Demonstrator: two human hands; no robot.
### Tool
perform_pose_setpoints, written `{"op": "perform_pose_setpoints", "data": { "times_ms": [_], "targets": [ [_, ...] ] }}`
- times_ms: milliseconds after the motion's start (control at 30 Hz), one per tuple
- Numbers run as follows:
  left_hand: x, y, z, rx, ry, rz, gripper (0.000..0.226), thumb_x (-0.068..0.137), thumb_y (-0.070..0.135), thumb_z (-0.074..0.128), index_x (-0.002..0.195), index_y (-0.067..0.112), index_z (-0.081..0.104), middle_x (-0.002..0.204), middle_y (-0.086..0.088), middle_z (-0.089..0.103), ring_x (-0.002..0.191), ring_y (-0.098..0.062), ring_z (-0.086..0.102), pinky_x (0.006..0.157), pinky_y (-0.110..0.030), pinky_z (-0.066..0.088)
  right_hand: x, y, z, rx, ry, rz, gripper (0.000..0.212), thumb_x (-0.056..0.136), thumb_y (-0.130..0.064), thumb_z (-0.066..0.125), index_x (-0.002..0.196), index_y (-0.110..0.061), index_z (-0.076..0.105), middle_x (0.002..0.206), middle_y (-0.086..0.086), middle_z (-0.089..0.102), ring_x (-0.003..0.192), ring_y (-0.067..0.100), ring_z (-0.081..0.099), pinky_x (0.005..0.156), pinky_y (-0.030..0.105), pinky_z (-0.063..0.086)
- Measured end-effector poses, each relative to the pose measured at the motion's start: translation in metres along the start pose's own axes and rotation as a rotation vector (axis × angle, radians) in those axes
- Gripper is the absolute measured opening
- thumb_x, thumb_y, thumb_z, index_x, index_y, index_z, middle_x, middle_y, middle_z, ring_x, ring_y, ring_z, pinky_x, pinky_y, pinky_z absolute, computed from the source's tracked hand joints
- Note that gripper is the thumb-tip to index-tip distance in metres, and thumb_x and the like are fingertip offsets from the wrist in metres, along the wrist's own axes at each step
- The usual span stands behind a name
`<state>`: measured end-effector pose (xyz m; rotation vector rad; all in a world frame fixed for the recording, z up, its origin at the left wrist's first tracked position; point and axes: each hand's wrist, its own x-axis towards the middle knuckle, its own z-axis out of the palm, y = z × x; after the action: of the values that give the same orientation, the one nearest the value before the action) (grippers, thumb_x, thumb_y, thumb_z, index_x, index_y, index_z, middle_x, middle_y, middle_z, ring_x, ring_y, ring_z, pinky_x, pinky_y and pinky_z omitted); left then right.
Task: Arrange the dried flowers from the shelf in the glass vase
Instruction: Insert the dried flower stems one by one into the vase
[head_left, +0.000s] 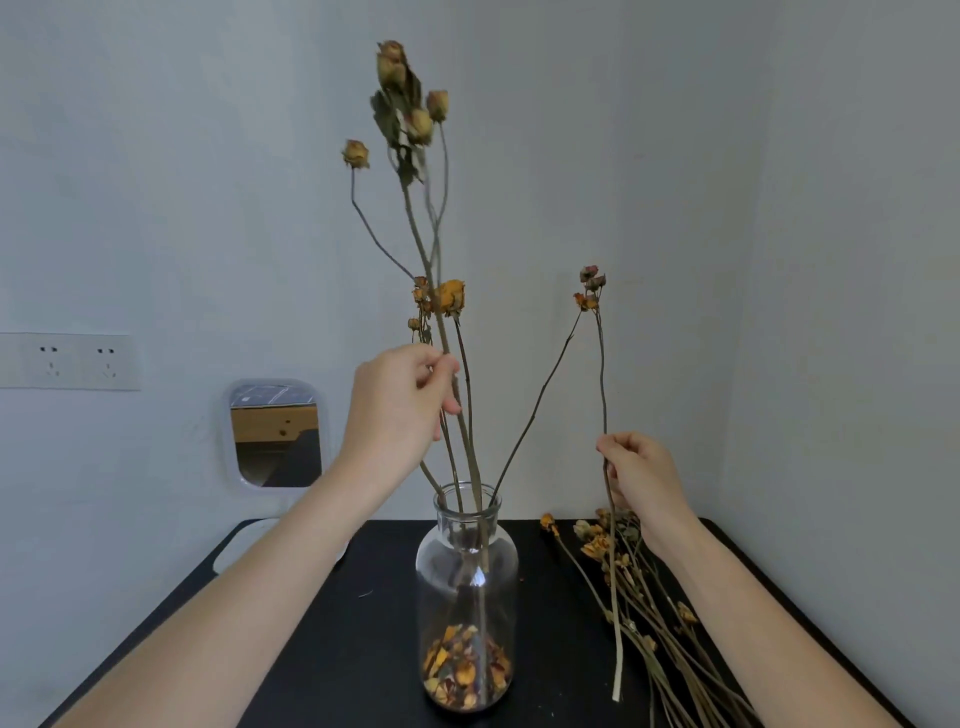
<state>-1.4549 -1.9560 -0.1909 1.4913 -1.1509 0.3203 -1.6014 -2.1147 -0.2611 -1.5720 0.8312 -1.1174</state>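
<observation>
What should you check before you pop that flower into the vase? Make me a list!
1. The right grip pinches the loose stem: ok.
2. The loose stem's bottom end is above the glass vase mouth: not ok, it hangs beside the vase, lower.
3. The vase stands upright on the table: ok.
4. The left grip holds the tall stem in the vase: ok.
5. Room left in the neck: cannot tell.

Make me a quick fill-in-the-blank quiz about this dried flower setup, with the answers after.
The glass vase has loose ____ at its bottom.
The left hand pinches a tall stem standing in the ____.
The right hand holds a single stem to the ____ of it.
Spare dried flowers lie on the ____ table.
Answers: petals, vase, right, black.
</observation>
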Motion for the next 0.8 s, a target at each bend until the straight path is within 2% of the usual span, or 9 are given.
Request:
{"op": "perform_pose_setpoints", "data": {
  "times_ms": [100, 267, 433, 533, 600, 633, 700, 733, 800],
  "targets": [
    [-0.009, -0.007, 0.011, 0.091, -0.123, -0.009, 0.019, 0.093, 0.021, 0.053, 0.08, 0.014, 0.065, 0.048, 0.006, 0.057, 0.03, 0.001, 0.045, 0.04, -0.007, 0.034, -0.001, 0.001, 0.0, 0.001, 0.002, 0.0, 0.012, 0.095, -0.018, 0.047, 0.09, -0.014, 0.057, 0.064, 0.001, 0.044, 0.053, 0.011, 0.037, 0.048, 0.023, 0.03],
    [-0.027, -0.024, 0.028, 0.296, -0.31, -0.009, 0.024, 0.091, 0.024, 0.055, 0.078, 0.008, 0.066, 0.05, 0.005, 0.057, 0.038, 0.006, 0.052, 0.044, -0.006, 0.039, -0.001, 0.004, -0.002, 0.019, 0.001, 0.012, 0.012, 0.095, -0.018, 0.048, 0.089, -0.014, 0.057, 0.059, 0.0, 0.043, 0.046, 0.009, 0.035, 0.041, 0.019, 0.031],
    [-0.05, -0.042, 0.043, 0.39, -0.347, -0.011, 0.02, 0.091, 0.032, 0.055, 0.087, 0.017, 0.068, 0.058, 0.007, 0.057, 0.058, -0.006, 0.06, 0.074, -0.022, 0.053, 0.001, 0.005, -0.004, 0.045, 0.009, 0.019, 0.011, 0.095, -0.018, 0.048, 0.089, -0.014, 0.057, 0.057, 0.0, 0.042, 0.043, 0.007, 0.035, 0.036, 0.016, 0.03],
    [-0.07, -0.052, 0.041, 0.306, -0.213, 0.069, 0.023, 0.088, 0.037, 0.054, 0.106, 0.024, 0.061, 0.064, 0.007, 0.063, 0.064, -0.004, 0.062, 0.068, -0.011, 0.046, 0.0, 0.004, -0.007, 0.067, 0.025, -0.014, 0.011, 0.095, -0.018, 0.048, 0.091, -0.012, 0.057, 0.055, -0.001, 0.042, 0.035, 0.004, 0.034, 0.034, 0.015, 0.029],
    [-0.087, -0.062, 0.035, 0.283, -0.132, 0.114, 0.01, 0.084, 0.045, 0.05, 0.088, 0.036, 0.048, 0.052, 0.01, 0.051, 0.059, -0.002, 0.058, 0.052, -0.008, 0.04, -0.001, 0.003, -0.01, 0.082, 0.039, -0.047, 0.011, 0.095, -0.018, 0.048, 0.093, -0.011, 0.056, 0.054, -0.001, 0.041, 0.033, 0.002, 0.033, 0.035, 0.016, 0.029],
    [-0.094, -0.068, 0.033, 0.285, -0.089, 0.078, 0.015, 0.081, 0.048, 0.05, 0.079, 0.037, 0.039, 0.05, 0.01, 0.045, 0.057, -0.003, 0.056, 0.046, -0.01, 0.037, -0.001, 0.002, -0.012, 0.093, 0.044, -0.066, 0.011, 0.095, -0.018, 0.048, 0.093, -0.011, 0.056, 0.053, -0.002, 0.041, 0.033, 0.002, 0.033, 0.035, 0.015, 0.029],
    [-0.102, -0.085, 0.031, 0.273, -0.035, -0.069, 0.028, 0.077, 0.046, 0.06, 0.077, 0.033, 0.035, 0.059, 0.01, 0.045, 0.055, -0.007, 0.051, 0.047, -0.012, 0.034, -0.002, -0.001, -0.015, 0.108, 0.06, -0.109, 0.011, 0.095, -0.017, 0.047, 0.091, -0.011, 0.056, 0.052, -0.002, 0.041, 0.032, 0.001, 0.033, 0.035, 0.015, 0.03],
    [-0.1, -0.093, 0.032, 0.221, -0.049, -0.159, 0.033, 0.075, 0.043, 0.067, 0.082, 0.033, 0.036, 0.071, 0.011, 0.048, 0.064, -0.006, 0.052, 0.054, -0.012, 0.037, -0.003, -0.002, -0.016, 0.113, 0.068, -0.127, 0.012, 0.096, -0.017, 0.047, 0.09, -0.012, 0.056, 0.052, -0.003, 0.041, 0.033, 0.001, 0.033, 0.035, 0.014, 0.031],
    [-0.089, -0.103, 0.034, 0.028, -0.232, -0.344, 0.051, 0.07, 0.034, 0.077, 0.102, 0.032, 0.037, 0.097, 0.015, 0.05, 0.092, -0.003, 0.051, 0.078, -0.018, 0.042, -0.002, -0.007, -0.016, 0.136, 0.08, -0.152, 0.013, 0.096, -0.016, 0.045, 0.086, -0.014, 0.054, 0.053, -0.003, 0.041, 0.034, 0.002, 0.033, 0.035, 0.015, 0.03]
  ]
}}
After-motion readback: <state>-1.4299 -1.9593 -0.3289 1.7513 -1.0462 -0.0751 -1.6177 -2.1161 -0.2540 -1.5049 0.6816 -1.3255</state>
